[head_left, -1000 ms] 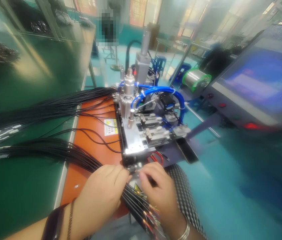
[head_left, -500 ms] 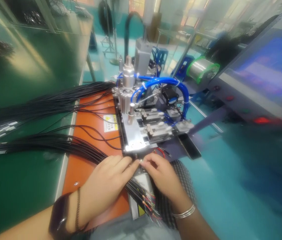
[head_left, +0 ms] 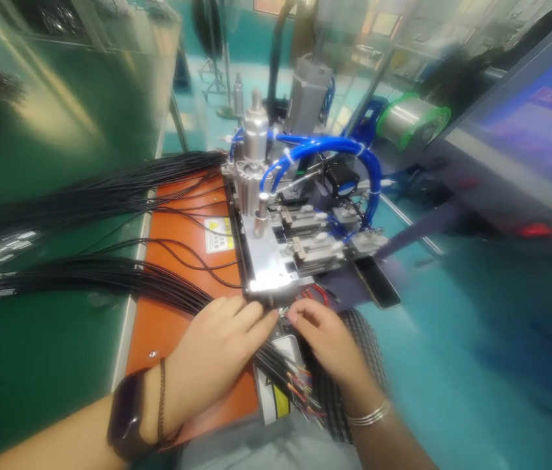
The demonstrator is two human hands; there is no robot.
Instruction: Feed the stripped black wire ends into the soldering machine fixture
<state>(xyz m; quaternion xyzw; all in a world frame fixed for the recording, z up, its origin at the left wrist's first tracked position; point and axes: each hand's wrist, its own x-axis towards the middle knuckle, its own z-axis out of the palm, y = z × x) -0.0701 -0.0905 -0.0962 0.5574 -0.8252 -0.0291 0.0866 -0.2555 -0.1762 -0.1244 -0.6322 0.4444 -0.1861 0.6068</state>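
Thin wire ends [head_left: 284, 312], small and pale, show between my fingertips at the front edge of the metal machine [head_left: 271, 267]. My left hand [head_left: 230, 333] is closed, thumb and forefinger pinching at the wire ends from the left. From the right, my right hand [head_left: 322, 329] pinches at the same spot with its fingers curled. The exact grip is too small to make out. A bundle of black cables [head_left: 173, 287] runs under my left hand. Its stripped, coloured wire tips [head_left: 303, 391] come out below, between my wrists.
Blue air hoses [head_left: 325, 147] arch over the machine, which stands on an orange bench top [head_left: 192, 254]. More black cables [head_left: 109, 186] lie at the left. A phone [head_left: 378, 282] is right of the machine. Behind are a green-rimmed wire spool [head_left: 413, 121] and a screen [head_left: 550, 111].
The view has shifted slightly, so the machine and both hands appear a little further right. Both hands keep pinching at the same place by the machine's front edge.
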